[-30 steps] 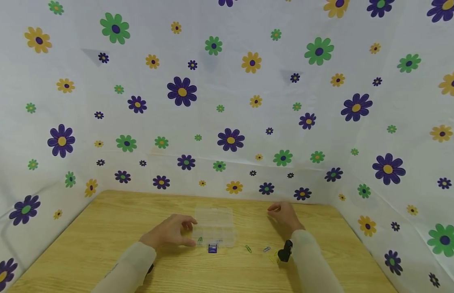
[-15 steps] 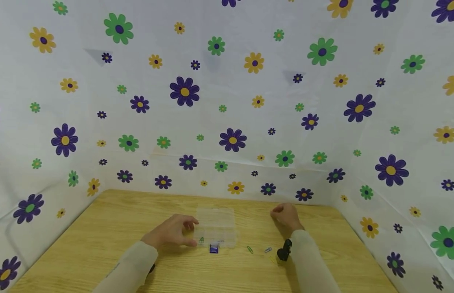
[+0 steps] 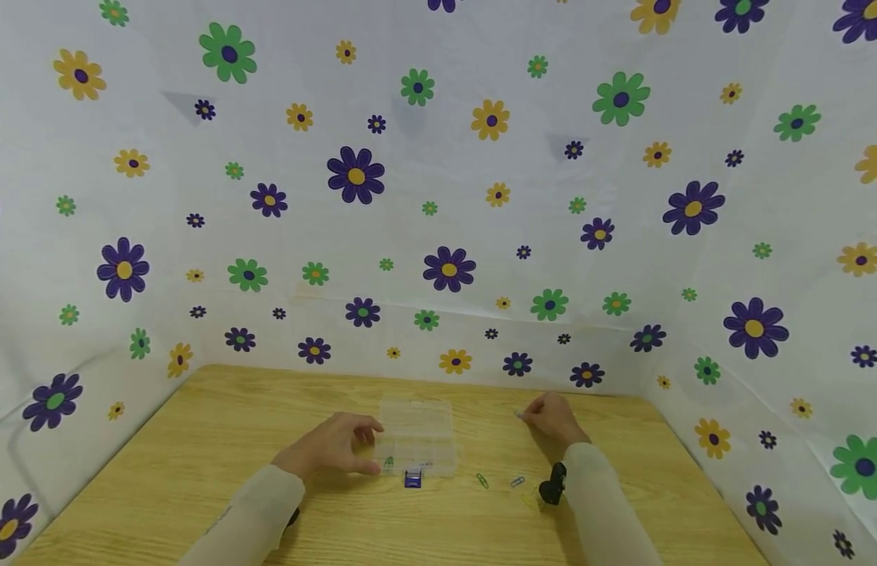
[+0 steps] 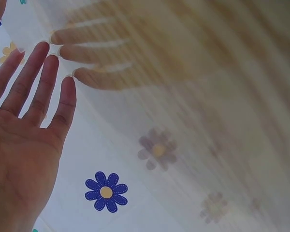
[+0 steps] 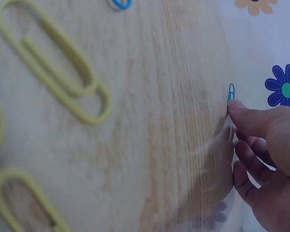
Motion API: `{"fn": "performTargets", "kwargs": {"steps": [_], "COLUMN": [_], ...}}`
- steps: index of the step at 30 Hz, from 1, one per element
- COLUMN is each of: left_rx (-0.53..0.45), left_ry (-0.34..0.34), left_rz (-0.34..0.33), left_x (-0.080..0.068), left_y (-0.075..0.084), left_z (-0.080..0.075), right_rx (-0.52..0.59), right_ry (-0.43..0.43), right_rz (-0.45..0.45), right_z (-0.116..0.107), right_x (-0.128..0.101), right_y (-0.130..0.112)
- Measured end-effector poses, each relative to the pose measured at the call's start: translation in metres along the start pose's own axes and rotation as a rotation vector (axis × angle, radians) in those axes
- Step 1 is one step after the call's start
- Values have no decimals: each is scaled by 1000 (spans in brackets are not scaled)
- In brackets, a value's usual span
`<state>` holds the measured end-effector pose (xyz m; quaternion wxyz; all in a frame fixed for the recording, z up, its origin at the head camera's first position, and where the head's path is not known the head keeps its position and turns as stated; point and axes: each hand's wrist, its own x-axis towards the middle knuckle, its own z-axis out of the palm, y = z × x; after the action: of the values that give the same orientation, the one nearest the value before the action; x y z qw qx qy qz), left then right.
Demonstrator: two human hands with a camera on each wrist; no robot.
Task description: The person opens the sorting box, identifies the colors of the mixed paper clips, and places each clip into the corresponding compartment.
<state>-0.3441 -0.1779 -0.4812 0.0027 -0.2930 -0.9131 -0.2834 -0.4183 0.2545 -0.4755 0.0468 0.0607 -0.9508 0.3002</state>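
Note:
My right hand (image 3: 555, 417) is at the far right of the table, pinching a light blue paper clip (image 5: 231, 91) between thumb and fingers; the clip's looped end sticks out past the thumb. At the left side of a clear plastic compartment box (image 3: 417, 417), my left hand (image 3: 332, 446) has its thumb and fingers apart, fingertips right at the box's edge. The left wrist view shows that hand's fingers (image 4: 41, 92) extended. The box stands with its lid raised and a blue latch (image 3: 413, 479) in front. A green paper clip (image 3: 389, 462) lies in its front left compartment.
On the wooden table (image 3: 382, 523), right of the box, lie a green paper clip (image 3: 482, 480) and a blue paper clip (image 3: 517, 482). Several yellow paper clips (image 5: 48, 71) lie by the right wrist. A flowered white cloth (image 3: 403, 228) encloses the back and sides.
The blue paper clip now shows between my right fingertips, where little of it was visible before. The right hand has shifted slightly; the left hand stays at the box.

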Motion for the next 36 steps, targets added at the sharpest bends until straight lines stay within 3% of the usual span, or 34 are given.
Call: {"fn": "performTargets", "kwargs": {"steps": [13,18,23,36], "left_rx": [4,-10,2,-24], "left_ry": [6,-6,0,-10], "left_rz": [11,2,12,-9], "left_x": [-3,-3,-2,-1], "left_y": [-1,1,0,-1], "left_z": [3,1,0,0], "right_rx": [15,46,-8,32], "right_ry": [-63,-76,-82,-129], "right_rz": [-113,-159,-255,-387], "right_z": [-2,-8,-13,-7], "right_x": [-8,-13,-18,-32], "right_y": [-5,-18,-34,-64]}}
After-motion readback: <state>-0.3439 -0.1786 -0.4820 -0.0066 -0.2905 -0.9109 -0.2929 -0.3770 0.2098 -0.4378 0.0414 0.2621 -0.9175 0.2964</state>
